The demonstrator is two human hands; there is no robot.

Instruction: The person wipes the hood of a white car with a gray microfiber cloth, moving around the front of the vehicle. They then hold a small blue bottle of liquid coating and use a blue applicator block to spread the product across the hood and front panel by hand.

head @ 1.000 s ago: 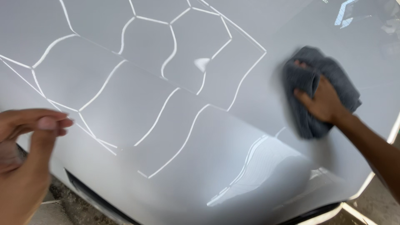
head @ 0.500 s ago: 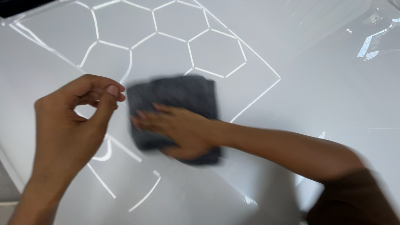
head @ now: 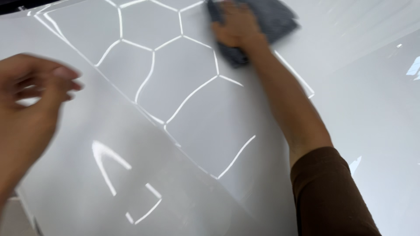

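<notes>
My right hand (head: 238, 27) lies flat on a dark grey cloth (head: 269, 22) and presses it against a glossy white car body panel (head: 183, 109) near the top of the view. The arm stretches out from a brown sleeve (head: 328, 196) at the lower right. My left hand (head: 30, 100) hovers at the left edge, blurred, with fingers loosely curled and thumb near the fingertips. It holds nothing that I can see.
The white panel mirrors bright hexagonal light strips (head: 153, 48) across its middle. A crease in the panel (head: 144, 118) runs diagonally from upper left to lower right. A darker gap shows at the bottom left corner (head: 17, 218).
My right hand slid the cloth from the right side to the middle, then up to the top of the view. My left hand moved back toward the left edge.
</notes>
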